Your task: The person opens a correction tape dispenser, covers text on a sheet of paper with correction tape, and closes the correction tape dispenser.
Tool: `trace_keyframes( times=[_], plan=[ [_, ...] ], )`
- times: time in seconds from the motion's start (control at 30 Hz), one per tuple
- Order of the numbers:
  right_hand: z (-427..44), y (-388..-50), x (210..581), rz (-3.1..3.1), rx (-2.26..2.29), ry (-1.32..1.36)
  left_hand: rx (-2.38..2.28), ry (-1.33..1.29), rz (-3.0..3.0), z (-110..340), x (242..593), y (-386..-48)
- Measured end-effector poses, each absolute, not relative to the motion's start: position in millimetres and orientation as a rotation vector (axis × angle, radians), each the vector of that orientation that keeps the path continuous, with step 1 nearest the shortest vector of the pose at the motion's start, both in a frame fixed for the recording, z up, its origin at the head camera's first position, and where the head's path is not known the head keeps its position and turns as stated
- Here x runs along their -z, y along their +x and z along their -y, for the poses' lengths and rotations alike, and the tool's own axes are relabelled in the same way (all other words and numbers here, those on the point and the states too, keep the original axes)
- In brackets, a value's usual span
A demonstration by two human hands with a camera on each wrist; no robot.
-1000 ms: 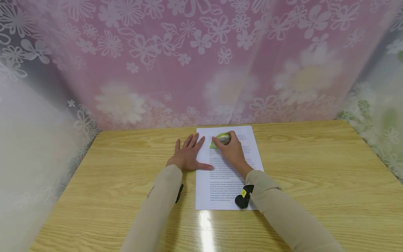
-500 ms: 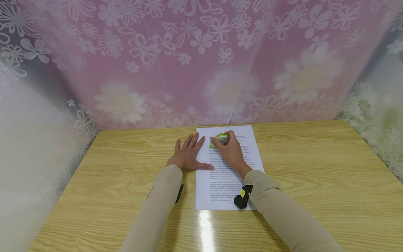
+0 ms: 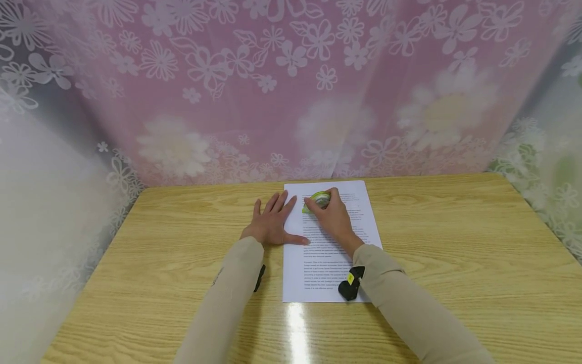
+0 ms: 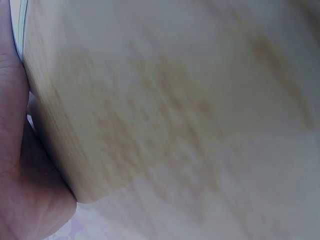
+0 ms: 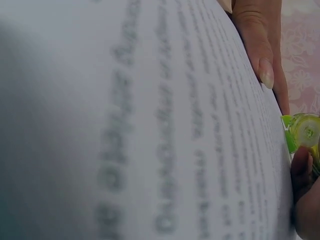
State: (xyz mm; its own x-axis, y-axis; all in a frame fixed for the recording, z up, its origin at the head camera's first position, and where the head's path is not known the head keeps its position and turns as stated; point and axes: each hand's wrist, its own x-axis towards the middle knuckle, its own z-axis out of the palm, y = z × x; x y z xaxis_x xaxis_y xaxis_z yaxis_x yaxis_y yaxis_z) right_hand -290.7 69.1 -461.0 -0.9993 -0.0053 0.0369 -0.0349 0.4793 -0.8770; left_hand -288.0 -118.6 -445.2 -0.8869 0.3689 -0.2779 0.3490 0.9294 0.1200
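Printed white paper (image 3: 332,283) lies on the wooden table, its text also large in the right wrist view. My left hand (image 3: 271,225) is spread flat across the paper's left edge, thumb over the text. Between the thumb and fingers of my right hand (image 3: 335,215) is a small green, partly clear dispenser (image 3: 318,198), held low over the upper lines. In the right wrist view the green dispenser (image 5: 306,131) shows a round clear wheel beside my right hand (image 5: 307,200). The left wrist view has only part of my left hand (image 4: 25,165) at its edge.
The wooden table (image 3: 182,263) extends to both sides of the paper. Behind its far edge hangs a pink flowered curtain (image 3: 254,111), with pale flowered sheets at left and right. A black wrist device (image 3: 350,285) on my right arm is above the paper's lower right part.
Compared with a second earlier, my right hand and the green dispenser have shifted very slightly left. My left hand stays spread in the same place.
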Motion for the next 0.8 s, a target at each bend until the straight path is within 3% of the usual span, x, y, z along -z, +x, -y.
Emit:
trace_keyframes(
  times=[0.8],
  plan=[
    [-70.2,-291.1,451.2,2.727,-1.487,0.059,-0.095,0.524,-2.778,118.2,444.7,-288.1]
  ],
)
